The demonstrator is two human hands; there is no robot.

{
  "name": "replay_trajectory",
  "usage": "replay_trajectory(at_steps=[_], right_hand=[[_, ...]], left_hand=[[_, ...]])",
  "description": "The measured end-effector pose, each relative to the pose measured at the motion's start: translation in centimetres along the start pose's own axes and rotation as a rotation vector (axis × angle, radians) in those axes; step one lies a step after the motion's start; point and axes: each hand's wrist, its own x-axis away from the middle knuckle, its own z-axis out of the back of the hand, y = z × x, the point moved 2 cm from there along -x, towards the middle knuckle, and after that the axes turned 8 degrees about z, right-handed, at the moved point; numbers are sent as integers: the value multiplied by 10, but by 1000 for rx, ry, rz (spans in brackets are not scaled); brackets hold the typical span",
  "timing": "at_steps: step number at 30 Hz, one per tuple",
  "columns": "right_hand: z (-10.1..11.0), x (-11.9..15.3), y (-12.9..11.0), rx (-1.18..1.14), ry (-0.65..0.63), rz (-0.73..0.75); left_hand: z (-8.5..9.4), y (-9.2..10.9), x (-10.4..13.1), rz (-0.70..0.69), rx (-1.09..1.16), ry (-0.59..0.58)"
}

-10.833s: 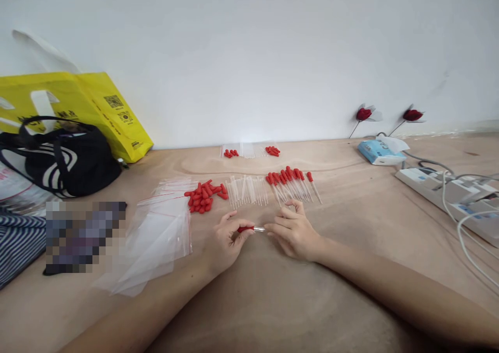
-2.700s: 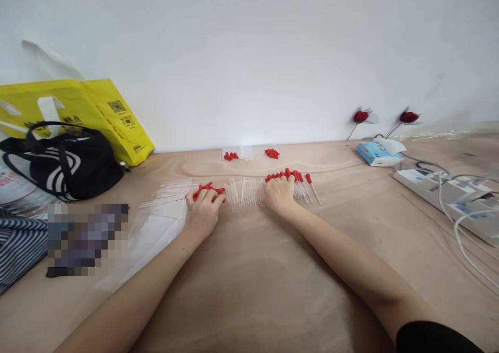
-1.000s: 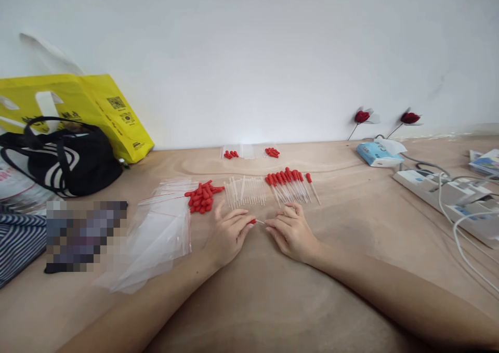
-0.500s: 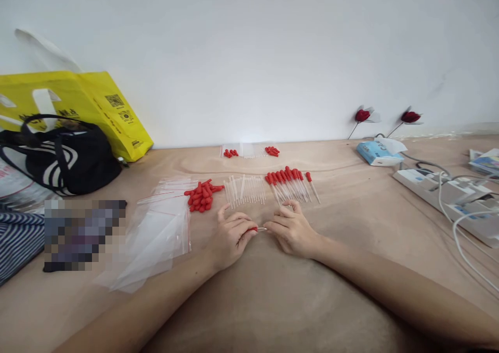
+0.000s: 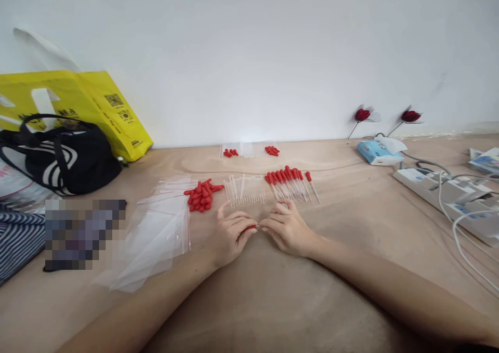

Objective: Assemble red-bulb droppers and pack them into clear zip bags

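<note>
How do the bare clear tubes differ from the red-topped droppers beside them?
The bare tubes have no tops, while the droppers wear red bulbs. The tubes lie left of centre, the droppers to their right. Both have slim, see-through stems and lie on the table.

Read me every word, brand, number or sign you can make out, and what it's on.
Nothing reads clearly.
Yellow bag: dark lettering, partly covered, unreadable; square codes, too small.
Blue tissue pack: lettering too blurred.
Clear plastic bag, far left: pinkish marks, too blurred.
</note>
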Motion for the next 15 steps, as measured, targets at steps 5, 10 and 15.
replay_trajectory(at_steps=[5,10,15], right_hand=[[9,2,5,96,-80,-40],[7,-2,15,127,-136,-178],[-2,-15,42,207,-34,-551]], left_hand=[[1,-12,1,20,-58,17],[5,-24,-5,97,-184,69],[21,-50,-14,381,-395,165]])
